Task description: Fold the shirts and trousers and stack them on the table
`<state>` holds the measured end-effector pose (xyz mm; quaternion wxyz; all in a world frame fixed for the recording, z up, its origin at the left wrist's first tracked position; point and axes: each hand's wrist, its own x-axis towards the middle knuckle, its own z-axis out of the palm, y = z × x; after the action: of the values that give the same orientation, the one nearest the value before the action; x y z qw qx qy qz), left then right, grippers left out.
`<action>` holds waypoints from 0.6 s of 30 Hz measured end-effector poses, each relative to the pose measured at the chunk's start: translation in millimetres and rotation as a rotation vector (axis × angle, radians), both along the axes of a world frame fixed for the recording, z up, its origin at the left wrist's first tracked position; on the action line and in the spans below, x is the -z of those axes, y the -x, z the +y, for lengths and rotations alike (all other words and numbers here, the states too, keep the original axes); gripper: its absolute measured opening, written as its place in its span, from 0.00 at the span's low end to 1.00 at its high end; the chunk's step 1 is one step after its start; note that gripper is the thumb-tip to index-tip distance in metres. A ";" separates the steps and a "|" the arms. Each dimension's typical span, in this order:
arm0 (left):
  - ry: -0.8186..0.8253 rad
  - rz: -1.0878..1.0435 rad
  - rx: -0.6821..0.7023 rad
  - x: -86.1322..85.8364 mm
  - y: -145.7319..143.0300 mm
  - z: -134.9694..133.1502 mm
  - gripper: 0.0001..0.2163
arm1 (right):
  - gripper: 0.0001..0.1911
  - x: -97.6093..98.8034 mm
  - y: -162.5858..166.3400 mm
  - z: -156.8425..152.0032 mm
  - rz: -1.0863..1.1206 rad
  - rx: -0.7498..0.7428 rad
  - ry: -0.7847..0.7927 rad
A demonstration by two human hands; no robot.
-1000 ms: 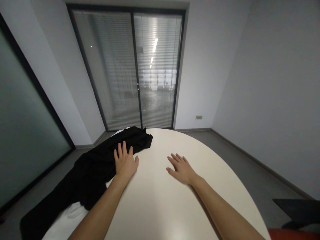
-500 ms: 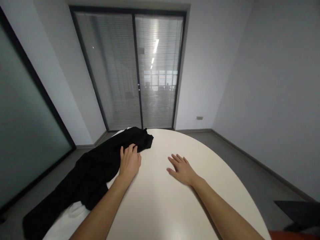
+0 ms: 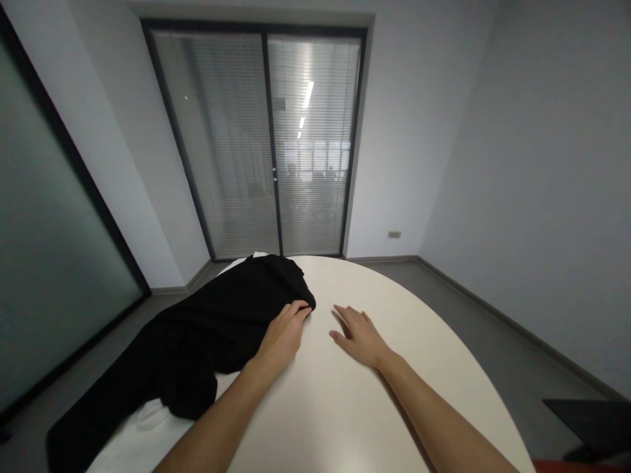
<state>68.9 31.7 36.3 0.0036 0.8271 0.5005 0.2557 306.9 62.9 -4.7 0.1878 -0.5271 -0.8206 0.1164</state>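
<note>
A black garment [image 3: 221,309] lies spread along the left side of the round white table [image 3: 355,407], its lower end hanging past the edge. White cloth [image 3: 148,430] shows from under it at the lower left. My left hand [image 3: 286,328] pinches the garment's right corner with fingers and thumb closed on the fabric. Apart from it, my right hand [image 3: 359,336] rests on the tabletop, fingers stretched out and thumb spread, holding nothing. The exact kind of garment cannot be made out.
Beyond the table stand glass doors [image 3: 276,144] with blinds in a dark frame. A dark flat object [image 3: 589,420] and something red [image 3: 566,465] are at the lower right. A frosted glass panel [image 3: 44,249] stands at the left.
My left hand has moved right and slightly nearer, closing on the black garment and drawing its corner right across the table. My right hand stays in nearly the same place.
</note>
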 end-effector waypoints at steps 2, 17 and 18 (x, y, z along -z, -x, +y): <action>0.042 -0.007 0.076 0.5 -3.9 -3.7 0.26 | 0.35 -3.4 2.3 -1.4 0.067 -0.032 -0.057; -0.003 -0.234 0.112 -26.5 -14.5 -18.3 0.16 | 0.16 -13.1 6.7 -3.2 0.193 -0.267 -0.185; 0.005 -0.158 0.073 -23.8 -11.0 -17.2 0.18 | 0.16 -14.6 8.6 -4.6 0.197 -0.268 -0.169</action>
<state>79.9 14.4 60.1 0.0542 0.8220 0.4689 0.3186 298.3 58.4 9.9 0.2939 -0.3812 -0.8680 0.1220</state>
